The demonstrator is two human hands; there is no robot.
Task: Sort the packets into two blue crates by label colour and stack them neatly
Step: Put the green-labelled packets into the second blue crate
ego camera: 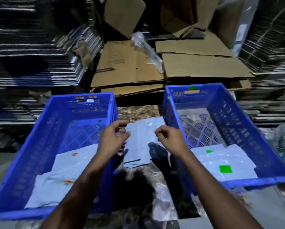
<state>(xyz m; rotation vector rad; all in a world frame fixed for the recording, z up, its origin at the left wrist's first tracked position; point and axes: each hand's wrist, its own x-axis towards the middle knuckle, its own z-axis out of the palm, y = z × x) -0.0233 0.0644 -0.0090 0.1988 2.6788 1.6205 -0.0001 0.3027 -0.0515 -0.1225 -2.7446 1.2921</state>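
With the left blue crate (39, 146) holding grey packets marked orange (69, 169) outboard of your left hand (112, 139), and the right blue crate (237, 129) holding packets marked green (224, 164) outboard of your right hand (169, 138), read the label of the next packet in the loose pile (141, 141) just beneath and between your hands before lifting it, then lay it flat and square on its matching stack. Both hands hover with fingers loosely curled, apparently holding nothing, though motion blur leaves that uncertain. The pile's top packet shows no label from here, and shadow hides its near edge.
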